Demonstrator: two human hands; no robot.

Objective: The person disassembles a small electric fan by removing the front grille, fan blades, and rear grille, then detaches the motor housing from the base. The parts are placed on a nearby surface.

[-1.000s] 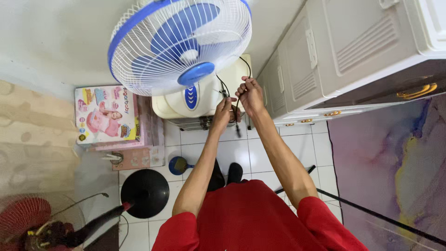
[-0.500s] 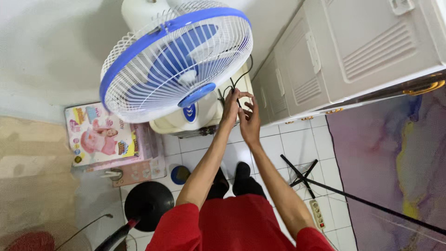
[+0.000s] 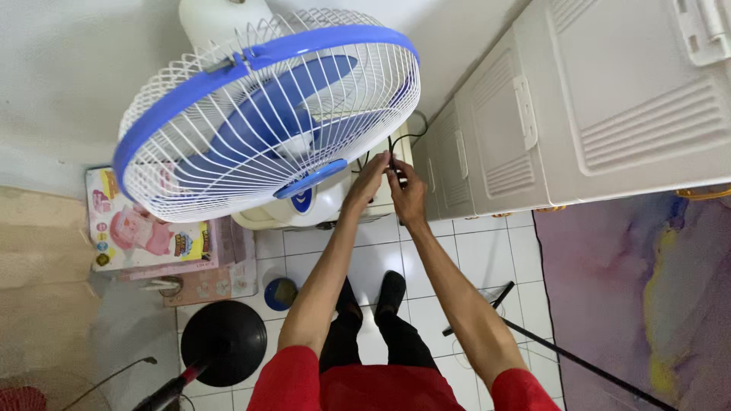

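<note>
Both hands, left and right, are pinching the black cord beside the fan; best keeping it slack, clear of the grille.

A flat rectangular cardboard box, printed in pink, white and yellow with a picture of a baby product, lies on the floor well to the left of the fingers and lower in the view, partly hidden by the fan cage. Under it sits a second flat box in pale pink, its edge showing below and to the right. A small oval blue label sits on the cream fan body, just left of and below the fingers.
</note>
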